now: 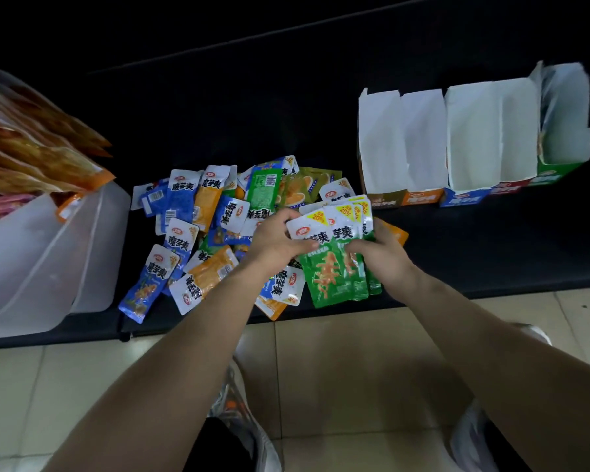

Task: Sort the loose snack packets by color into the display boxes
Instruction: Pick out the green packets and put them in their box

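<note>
A heap of loose snack packets [198, 233] in blue, orange and green lies on the dark shelf [218, 124]. Both hands hold a fanned stack of green packets [334, 277] at the heap's right edge, near the shelf front. My left hand [280, 238] grips the stack's top left, thumb across the white band. From the right side my right hand [382, 253] holds the same stack. Open display boxes stand at the back right: a brown and orange-fronted one [402, 144], a blue and red-fronted one [491, 137] and a green-fronted one [562, 120].
A translucent plastic bin [48, 253] sits at the left with large orange snack bags [31, 155] above it. One orange packet [394, 233] lies behind my right hand. Beige floor tiles [355, 352] and my shoes show below the shelf edge.
</note>
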